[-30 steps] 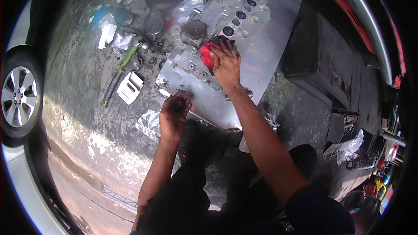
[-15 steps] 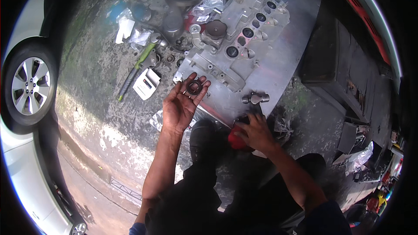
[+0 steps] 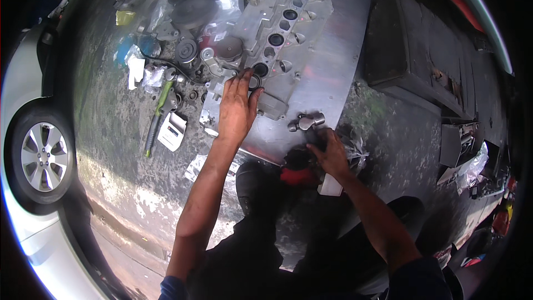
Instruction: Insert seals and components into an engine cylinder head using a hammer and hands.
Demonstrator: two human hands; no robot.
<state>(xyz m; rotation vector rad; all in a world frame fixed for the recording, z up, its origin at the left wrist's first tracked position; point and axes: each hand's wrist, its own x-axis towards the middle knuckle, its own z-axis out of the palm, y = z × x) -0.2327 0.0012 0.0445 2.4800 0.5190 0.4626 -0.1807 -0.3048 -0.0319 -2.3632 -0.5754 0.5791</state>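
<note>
In front of me a grey metal engine valve cover (image 3: 277,86) lies on a flat silver sheet (image 3: 327,78), with a row of round dark-rimmed holes along it. My left hand (image 3: 237,105) rests palm down over its near left part. Fingers and thumb curl round a ring-shaped seal (image 3: 255,81), right beside the nearest round hole. To the right, a hammer (image 3: 306,122) has its metal head over the sheet's near edge. My right hand (image 3: 333,155) is closed round its dark handle, which the fingers partly hide.
A green-and-grey handled tool (image 3: 157,114) and a small white box (image 3: 172,131) lie on the concrete at left. Pulleys (image 3: 187,50), plastic bags and brackets crowd the far left. A dark cabinet (image 3: 388,39) stands at right; a silver car (image 3: 44,244) is parked at left.
My left hand has turned palm down and carried the ring seal onto the valve cover. My right hand has closed on the hammer handle. The view has shifted right.
</note>
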